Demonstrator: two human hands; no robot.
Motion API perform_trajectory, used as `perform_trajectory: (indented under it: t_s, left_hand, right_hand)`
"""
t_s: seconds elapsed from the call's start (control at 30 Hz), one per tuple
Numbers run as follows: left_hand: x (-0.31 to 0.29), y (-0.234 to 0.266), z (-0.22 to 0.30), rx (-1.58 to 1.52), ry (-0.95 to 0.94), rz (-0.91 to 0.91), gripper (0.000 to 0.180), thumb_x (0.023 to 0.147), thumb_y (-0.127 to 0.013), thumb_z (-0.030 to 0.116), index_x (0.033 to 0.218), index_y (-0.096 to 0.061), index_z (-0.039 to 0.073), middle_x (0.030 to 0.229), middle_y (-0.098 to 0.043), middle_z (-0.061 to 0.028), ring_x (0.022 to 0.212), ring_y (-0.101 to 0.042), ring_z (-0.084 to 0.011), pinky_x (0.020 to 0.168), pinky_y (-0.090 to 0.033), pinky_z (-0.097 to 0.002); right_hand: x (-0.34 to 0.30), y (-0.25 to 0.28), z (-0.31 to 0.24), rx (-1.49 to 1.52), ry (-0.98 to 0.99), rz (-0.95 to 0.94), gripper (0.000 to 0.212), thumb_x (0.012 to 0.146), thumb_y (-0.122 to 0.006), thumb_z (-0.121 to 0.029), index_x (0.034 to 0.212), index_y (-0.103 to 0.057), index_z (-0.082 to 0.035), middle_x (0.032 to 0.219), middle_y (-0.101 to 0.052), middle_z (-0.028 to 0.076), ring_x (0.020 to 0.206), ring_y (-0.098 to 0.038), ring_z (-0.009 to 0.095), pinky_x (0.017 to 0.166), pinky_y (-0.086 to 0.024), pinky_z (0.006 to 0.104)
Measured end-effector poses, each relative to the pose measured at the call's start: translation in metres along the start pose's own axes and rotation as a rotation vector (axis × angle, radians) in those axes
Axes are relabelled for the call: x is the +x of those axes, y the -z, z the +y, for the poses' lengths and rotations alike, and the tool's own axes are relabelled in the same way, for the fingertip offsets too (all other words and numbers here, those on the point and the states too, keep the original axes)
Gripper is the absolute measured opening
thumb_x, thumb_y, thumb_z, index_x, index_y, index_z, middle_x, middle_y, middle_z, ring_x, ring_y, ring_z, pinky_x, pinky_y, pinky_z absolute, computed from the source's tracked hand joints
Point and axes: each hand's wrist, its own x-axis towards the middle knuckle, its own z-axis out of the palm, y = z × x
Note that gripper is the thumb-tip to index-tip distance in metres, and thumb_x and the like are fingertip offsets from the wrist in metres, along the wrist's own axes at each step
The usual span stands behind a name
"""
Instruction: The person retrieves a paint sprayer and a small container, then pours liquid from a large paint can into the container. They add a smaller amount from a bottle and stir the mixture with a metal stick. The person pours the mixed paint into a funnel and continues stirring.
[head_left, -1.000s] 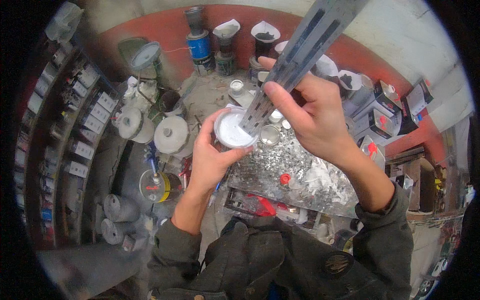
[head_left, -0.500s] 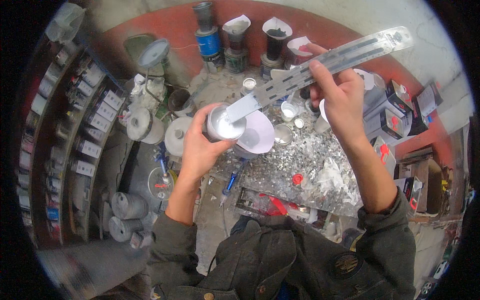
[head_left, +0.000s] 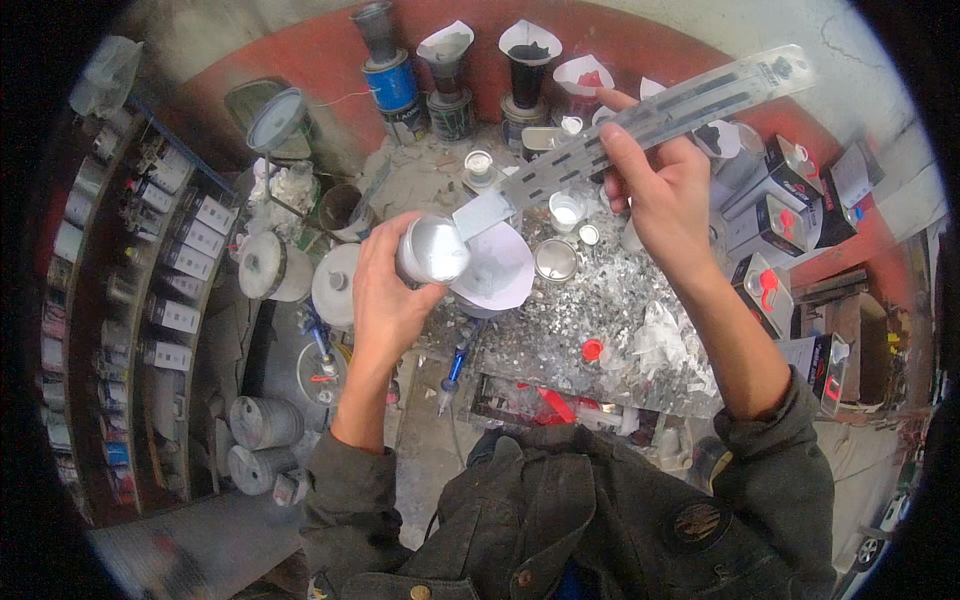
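Observation:
My left hand (head_left: 385, 290) grips a small metal can (head_left: 432, 250), tilted sideways with its mouth toward a white paper cone (head_left: 495, 270) that sits over a container. My right hand (head_left: 665, 195) holds a long flat grey stirring stick (head_left: 640, 130) by its upper part. The stick slants down to the left, and its paint-coated tip (head_left: 482, 213) lies just above the can's mouth and the cone.
A paint-spattered worktable (head_left: 600, 320) carries small open tins, lids and a red cap (head_left: 592, 350). Paper-cone funnels in cans (head_left: 445, 75) line the back. Boxes (head_left: 775, 215) stand at right, shelves of tins (head_left: 160, 280) at left, and round cans (head_left: 265, 422) lie lower left.
The stick swung from steeply upright to a shallow slant, its tip dropping to the can's mouth. My left hand moved the can left and tilted it over the cone.

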Motion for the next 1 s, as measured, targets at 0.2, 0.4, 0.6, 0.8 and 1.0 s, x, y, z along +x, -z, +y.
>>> perform_trajectory:
  t_s: [0.2,0.4,0.6,0.8,1.0]
  left_hand:
    - [0.001,-0.005,-0.001,-0.159,0.024,0.003,0.068,0.064,-0.08,0.003,0.128,-0.058,0.005,0.123,-0.063,-0.0112,0.116,-0.061,-0.0269,0.1,-0.047,-0.0368]
    - [0.008,-0.01,0.004,-0.737,0.17,-0.092,0.072,0.07,-0.082,-0.004,0.135,-0.052,0.003,0.127,-0.061,-0.009,0.117,-0.06,-0.0182,0.102,-0.048,-0.0329]
    - [0.008,-0.018,0.003,-0.879,0.227,-0.112,0.077,0.069,-0.082,-0.007,0.138,-0.049,0.002,0.128,-0.06,-0.0092,0.118,-0.059,-0.019,0.102,-0.048,-0.0334]
    - [0.004,-0.019,-0.002,-0.875,0.22,-0.118,0.077,0.069,-0.083,-0.006,0.138,-0.049,0.002,0.128,-0.06,-0.0087,0.119,-0.059,-0.0184,0.103,-0.048,-0.0334]
    - [0.006,-0.015,-0.004,-0.825,0.186,-0.11,0.078,0.068,-0.084,-0.005,0.137,-0.05,0.002,0.129,-0.06,-0.0087,0.119,-0.058,-0.0181,0.103,-0.047,-0.0331]
  right_hand:
    - [-0.001,-0.009,-0.007,-0.056,0.131,-0.121,0.03,0.099,-0.066,-0.019,0.125,-0.069,-0.003,0.078,-0.063,-0.003,0.061,-0.054,0.004,0.055,-0.044,0.0222]
    - [0.019,-0.027,-0.007,-0.295,0.483,-0.318,0.028,0.095,-0.068,-0.02,0.119,-0.071,-0.005,0.066,-0.06,0.01,0.055,-0.051,0.012,0.053,-0.042,0.0289]
    - [0.011,-0.039,-0.015,-0.339,0.211,-0.455,0.031,0.098,-0.066,-0.015,0.125,-0.068,-0.001,0.084,-0.071,0.004,0.068,-0.058,0.006,0.059,-0.045,0.0238]
    - [0.02,-0.041,-0.03,-0.191,0.254,-0.311,0.03,0.099,-0.064,-0.016,0.127,-0.068,-0.005,0.077,-0.061,-0.005,0.063,-0.05,0.001,0.053,-0.036,0.0192]
    - [0.021,-0.037,-0.022,-0.328,0.371,-0.392,0.03,0.098,-0.066,-0.016,0.125,-0.069,-0.005,0.077,-0.064,0.002,0.063,-0.054,0.006,0.056,-0.041,0.0243]
